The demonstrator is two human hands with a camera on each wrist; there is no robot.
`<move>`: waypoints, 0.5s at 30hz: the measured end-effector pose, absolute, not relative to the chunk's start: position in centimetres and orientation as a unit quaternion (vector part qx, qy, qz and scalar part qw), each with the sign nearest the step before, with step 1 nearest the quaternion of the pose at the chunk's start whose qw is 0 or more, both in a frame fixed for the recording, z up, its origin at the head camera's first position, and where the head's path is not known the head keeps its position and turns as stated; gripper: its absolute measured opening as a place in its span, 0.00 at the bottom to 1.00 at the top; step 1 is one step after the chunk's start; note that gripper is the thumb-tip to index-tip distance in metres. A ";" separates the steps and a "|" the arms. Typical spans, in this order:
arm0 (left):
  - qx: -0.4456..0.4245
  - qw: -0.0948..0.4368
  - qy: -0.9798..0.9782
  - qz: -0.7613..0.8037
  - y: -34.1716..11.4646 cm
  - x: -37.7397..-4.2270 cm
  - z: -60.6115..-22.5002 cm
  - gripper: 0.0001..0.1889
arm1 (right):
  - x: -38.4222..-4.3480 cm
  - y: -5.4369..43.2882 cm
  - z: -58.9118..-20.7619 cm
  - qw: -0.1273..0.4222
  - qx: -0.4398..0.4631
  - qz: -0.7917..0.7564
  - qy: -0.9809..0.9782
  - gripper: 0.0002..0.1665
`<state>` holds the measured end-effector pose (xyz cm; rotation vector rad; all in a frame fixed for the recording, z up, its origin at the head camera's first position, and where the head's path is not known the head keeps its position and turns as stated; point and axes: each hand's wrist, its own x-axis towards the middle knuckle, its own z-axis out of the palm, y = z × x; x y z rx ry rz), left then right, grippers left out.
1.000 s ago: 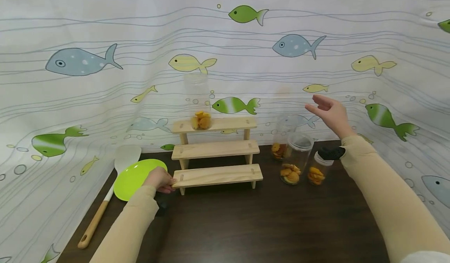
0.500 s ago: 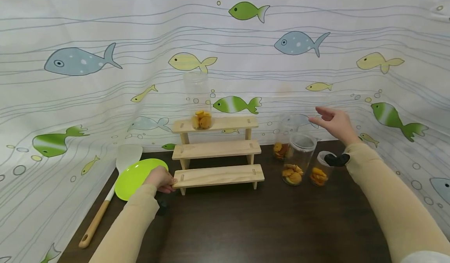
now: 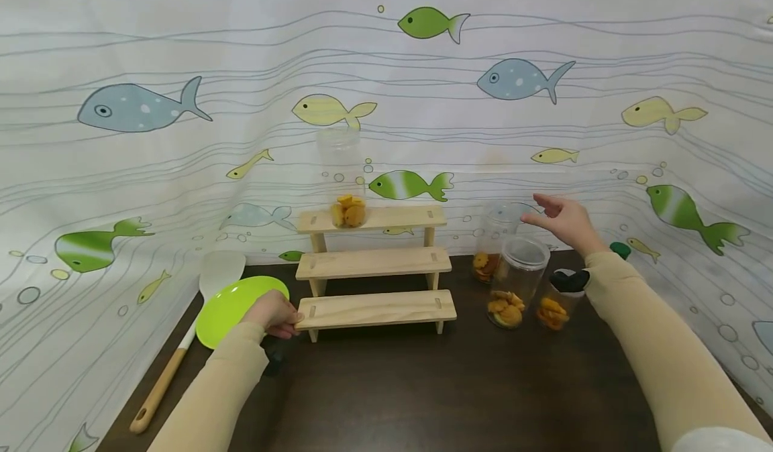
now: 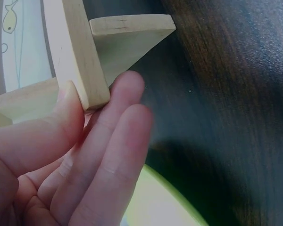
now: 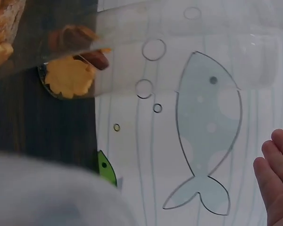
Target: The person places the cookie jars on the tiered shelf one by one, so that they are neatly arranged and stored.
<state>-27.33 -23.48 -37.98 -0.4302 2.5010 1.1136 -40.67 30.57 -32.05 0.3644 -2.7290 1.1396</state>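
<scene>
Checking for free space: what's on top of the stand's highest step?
One tall clear jar stands left of centre on the highest step, orange biscuits in its bottom. The step's surface to the jar's right is bare; the part under the jar is covered.

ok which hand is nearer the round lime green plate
Left. The left hand overlaps the right edge of the round lime green plate in the head view, pinching the pale wooden three-tier stand; the right hand is past the stand, near the clear cylindrical jars.
</scene>
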 end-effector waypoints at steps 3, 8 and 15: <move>-0.149 0.187 0.888 0.392 -23.5 -27.3 -37.8 0.12 | -40.9 30.3 -32.7 0.080 0.125 0.382 -0.912 0.48; -0.151 0.187 0.887 0.393 -23.5 -27.3 -37.8 0.12 | -41.1 29.6 -33.0 0.074 0.129 0.393 -0.908 0.48; -0.154 0.192 0.883 0.400 -23.5 -27.3 -38.0 0.13 | -41.2 28.9 -32.9 0.062 0.132 0.386 -0.911 0.49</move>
